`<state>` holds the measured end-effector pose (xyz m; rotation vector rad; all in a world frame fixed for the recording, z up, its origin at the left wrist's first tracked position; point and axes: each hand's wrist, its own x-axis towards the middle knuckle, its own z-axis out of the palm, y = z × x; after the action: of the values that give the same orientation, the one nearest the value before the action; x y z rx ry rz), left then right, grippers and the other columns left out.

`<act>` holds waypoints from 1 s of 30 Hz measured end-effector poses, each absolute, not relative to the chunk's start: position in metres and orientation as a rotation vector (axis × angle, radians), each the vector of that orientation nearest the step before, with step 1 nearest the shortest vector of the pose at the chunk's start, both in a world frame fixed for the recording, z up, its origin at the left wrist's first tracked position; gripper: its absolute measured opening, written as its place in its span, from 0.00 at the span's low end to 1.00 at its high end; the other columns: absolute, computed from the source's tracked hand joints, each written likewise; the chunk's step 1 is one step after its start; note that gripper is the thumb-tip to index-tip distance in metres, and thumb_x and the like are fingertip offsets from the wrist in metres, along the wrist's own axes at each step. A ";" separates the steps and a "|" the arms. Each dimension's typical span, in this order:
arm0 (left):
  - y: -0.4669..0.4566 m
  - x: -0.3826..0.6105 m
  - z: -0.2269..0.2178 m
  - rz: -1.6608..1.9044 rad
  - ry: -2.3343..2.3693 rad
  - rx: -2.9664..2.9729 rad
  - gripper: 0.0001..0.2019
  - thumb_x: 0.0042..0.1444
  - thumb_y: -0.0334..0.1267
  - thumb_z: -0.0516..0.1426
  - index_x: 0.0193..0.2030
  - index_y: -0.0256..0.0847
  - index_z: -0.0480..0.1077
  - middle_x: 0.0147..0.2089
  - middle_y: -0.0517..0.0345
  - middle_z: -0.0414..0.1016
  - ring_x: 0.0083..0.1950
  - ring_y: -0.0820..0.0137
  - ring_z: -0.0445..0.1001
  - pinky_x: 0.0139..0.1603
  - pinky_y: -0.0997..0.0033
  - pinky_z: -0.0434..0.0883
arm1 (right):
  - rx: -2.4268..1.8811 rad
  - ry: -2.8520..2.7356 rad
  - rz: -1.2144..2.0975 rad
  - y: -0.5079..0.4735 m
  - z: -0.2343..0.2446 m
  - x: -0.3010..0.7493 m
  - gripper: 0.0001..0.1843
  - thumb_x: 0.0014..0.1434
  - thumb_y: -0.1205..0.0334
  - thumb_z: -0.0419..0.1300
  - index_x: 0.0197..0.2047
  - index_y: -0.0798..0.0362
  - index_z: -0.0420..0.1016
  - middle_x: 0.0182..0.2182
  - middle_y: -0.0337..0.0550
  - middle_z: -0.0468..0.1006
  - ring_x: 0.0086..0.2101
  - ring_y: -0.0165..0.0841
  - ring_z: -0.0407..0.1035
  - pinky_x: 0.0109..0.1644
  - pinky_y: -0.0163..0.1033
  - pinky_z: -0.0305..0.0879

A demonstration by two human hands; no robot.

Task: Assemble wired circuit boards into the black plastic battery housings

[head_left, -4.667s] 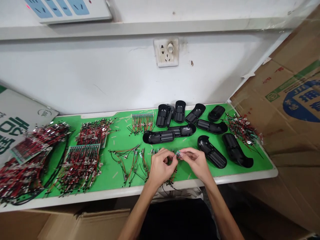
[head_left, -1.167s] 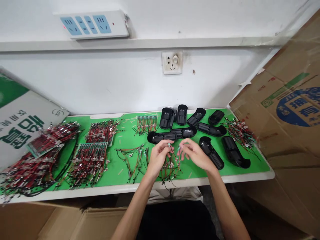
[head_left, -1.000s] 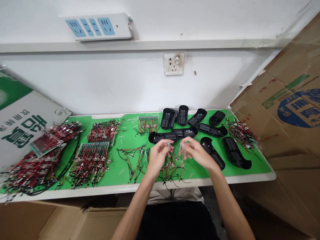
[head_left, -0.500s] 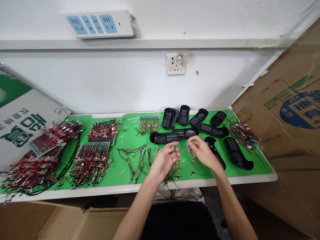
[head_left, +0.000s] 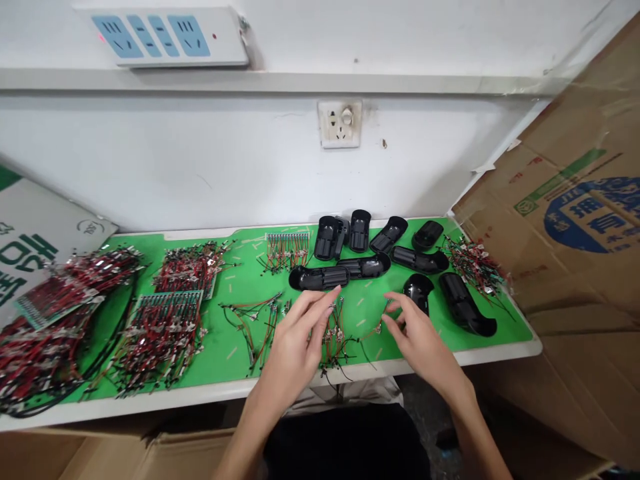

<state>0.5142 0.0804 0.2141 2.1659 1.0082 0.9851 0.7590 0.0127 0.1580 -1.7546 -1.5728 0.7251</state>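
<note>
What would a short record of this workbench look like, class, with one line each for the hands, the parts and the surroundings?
Left hand: open, fingers spread, just left of a tangle of thin wires and small boards; nothing visibly held
Right hand: open, fingers loosely curled, nearest a thin wire
Surface: green mat
Parts: black plastic housings towards the right; bundles of red and black wires on the left
Surroundings: wall socket, power strip, cardboard sheet

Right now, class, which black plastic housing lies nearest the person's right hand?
The black plastic housing directly beyond the right hand, its lower end hidden by that hand. The neighbouring housing on its right lies uncovered.
</note>
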 end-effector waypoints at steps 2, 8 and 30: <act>0.082 0.511 0.206 0.936 1.009 2.384 0.25 0.70 0.28 0.51 0.71 0.48 0.62 0.57 0.54 0.75 0.56 0.70 0.74 0.58 0.70 0.70 | -1.769 -1.609 0.678 0.005 0.161 0.755 0.18 0.74 0.56 0.51 0.65 0.44 0.61 0.49 0.46 0.70 0.35 0.36 0.71 0.45 0.47 0.72; 0.085 0.517 0.191 0.665 1.036 2.617 0.17 0.68 0.28 0.51 0.60 0.42 0.68 0.52 0.53 0.77 0.54 0.63 0.74 0.59 0.59 0.73 | -1.657 -1.854 0.531 -0.007 0.157 0.726 0.14 0.70 0.59 0.60 0.58 0.44 0.68 0.54 0.48 0.69 0.54 0.45 0.69 0.56 0.52 0.72; 0.099 0.546 0.189 0.048 0.879 2.795 0.10 0.67 0.28 0.52 0.49 0.42 0.71 0.46 0.52 0.79 0.54 0.60 0.76 0.50 0.63 0.75 | -1.541 -2.013 0.169 0.011 0.112 0.725 0.14 0.73 0.69 0.52 0.57 0.50 0.72 0.47 0.51 0.74 0.44 0.43 0.70 0.47 0.51 0.73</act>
<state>0.5457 0.0986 0.1887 2.7946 0.8790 0.0479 0.7245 0.0107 0.1121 -1.5405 -2.0125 0.1692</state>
